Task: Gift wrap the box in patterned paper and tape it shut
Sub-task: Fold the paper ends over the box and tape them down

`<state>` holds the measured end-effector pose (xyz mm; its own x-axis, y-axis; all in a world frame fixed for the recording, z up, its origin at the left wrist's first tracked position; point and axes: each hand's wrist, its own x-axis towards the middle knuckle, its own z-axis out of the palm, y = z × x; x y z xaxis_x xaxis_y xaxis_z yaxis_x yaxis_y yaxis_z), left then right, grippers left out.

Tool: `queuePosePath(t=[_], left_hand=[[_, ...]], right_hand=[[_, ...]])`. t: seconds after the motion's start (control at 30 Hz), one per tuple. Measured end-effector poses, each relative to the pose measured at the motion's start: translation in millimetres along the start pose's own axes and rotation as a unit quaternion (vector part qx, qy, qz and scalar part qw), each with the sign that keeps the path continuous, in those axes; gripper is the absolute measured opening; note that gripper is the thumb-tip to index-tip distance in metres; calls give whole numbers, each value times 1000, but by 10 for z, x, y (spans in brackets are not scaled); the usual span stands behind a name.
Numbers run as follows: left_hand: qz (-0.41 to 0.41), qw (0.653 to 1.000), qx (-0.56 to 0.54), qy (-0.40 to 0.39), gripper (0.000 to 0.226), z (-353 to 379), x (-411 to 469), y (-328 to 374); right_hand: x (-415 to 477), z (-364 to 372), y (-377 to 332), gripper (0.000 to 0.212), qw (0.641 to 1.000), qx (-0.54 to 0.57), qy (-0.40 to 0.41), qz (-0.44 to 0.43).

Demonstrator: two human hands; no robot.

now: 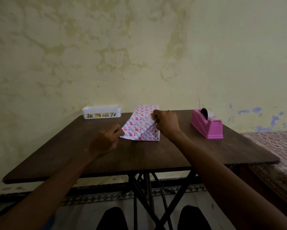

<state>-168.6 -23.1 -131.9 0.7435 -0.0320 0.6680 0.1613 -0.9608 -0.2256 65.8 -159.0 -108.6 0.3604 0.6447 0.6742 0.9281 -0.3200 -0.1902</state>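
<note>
Box: lying wholly hidden under the patterned paper (139, 128), mid-table (139, 156), its far end reaching toward the wall; head view only. Right hand (167, 124) is pinching the fold at the parcel's near right top edge, fingers curled; left hand (106, 141), blurred, is pinching the tip of the triangular end flap low at the left, as far as can be told. Step in hand, by judgement: closing the near end; the flap is wanting a taut pull and sharp creases against the box edges, one hand pinning while the other is fetching tape. Count: one parcel; one pink tape dispenser (206, 125), right, well apart; one white basket (101, 112), far left; two hands.
</note>
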Motion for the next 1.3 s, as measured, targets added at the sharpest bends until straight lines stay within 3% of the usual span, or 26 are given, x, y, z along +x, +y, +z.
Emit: queuePosePath(t=[0.33, 0.53, 0.6, 0.67, 0.73, 0.8, 0.87, 0.93, 1.03, 1.3], left_hand=[[87, 993, 40, 71, 22, 112, -43, -30], [110, 994, 26, 7, 13, 64, -78, -204], [66, 997, 1, 41, 16, -5, -86, -157], [-41, 992, -57, 103, 12, -35, -32, -115], [-172, 964, -144, 145, 9, -9, 147, -67], [-322, 908, -248, 103, 16, 43, 408, -52], [-428, 848, -313, -7, 34, 104, 616, -49], [-436, 841, -312, -71, 41, 166, 716, -25], [-427, 843, -324, -56, 35, 256, 771, 4], [-415, 866, -272, -66, 53, 385, 788, -23]], right_hand=[[-4, -15, -1, 24, 1000, 13, 2, 8], [-12, -9, -7, 24, 1000, 7, -2, -3], [-13, -3, 2, 23, 1000, 6, -5, -6], [-6, 2, 13, 23, 1000, 14, -3, -10], [-1, -5, 27, 23, 1000, 21, -5, -12], [-3, -15, 36, 23, 1000, 20, -11, -16], [-7, -8, 45, 24, 1000, 18, -14, -20], [-9, -13, 47, 26, 999, 14, -15, -24], [-2, -56, 42, 28, 999, -1, -35, -31], [12, -67, 31, 32, 999, -13, -1, -45]])
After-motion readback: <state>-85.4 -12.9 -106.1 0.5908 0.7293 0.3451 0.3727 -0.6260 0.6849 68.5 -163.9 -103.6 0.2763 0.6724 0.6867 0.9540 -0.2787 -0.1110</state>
